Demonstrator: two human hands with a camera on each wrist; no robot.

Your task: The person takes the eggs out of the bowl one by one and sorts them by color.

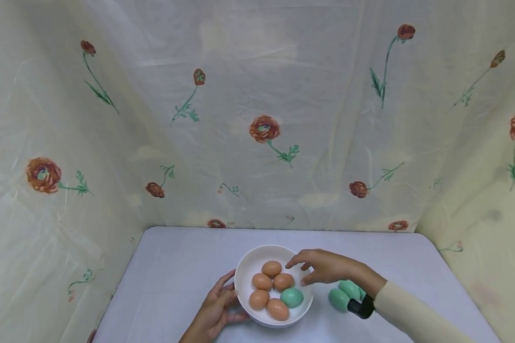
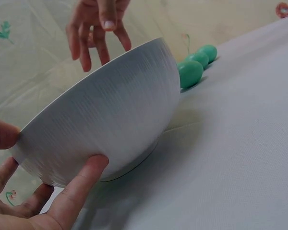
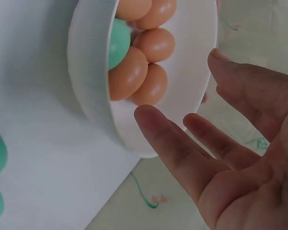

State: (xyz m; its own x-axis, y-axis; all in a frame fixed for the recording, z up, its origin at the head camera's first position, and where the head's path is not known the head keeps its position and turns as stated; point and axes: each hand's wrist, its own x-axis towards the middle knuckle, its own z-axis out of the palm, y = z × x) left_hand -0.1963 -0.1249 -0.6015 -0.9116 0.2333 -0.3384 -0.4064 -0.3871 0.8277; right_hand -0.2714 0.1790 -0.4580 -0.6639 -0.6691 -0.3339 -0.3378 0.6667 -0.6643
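Note:
A white bowl [image 1: 246, 274] stands near the table's front, with several brown eggs [image 1: 277, 309] and one green egg [image 1: 292, 297] inside. My left hand [image 1: 216, 305] holds the bowl's left outer side. In the left wrist view, its thumb and fingers spread round the bowl wall [image 2: 120, 105], one fingertip near the rim. My right hand [image 1: 324, 267] hovers over the bowl's right rim, fingers spread and loosely bent. Nothing lies between its fingers in the right wrist view, where brown eggs [image 3: 151, 84] show below the fingertips.
Three green eggs [image 2: 190, 74] lie on the white-covered table [image 1: 184, 257] to the right of the bowl, partly behind my right wrist in the head view. A black wrist device [image 1: 360, 307] sits on that wrist. Flower-printed cloth [image 1: 317, 143] encloses the table's back and sides.

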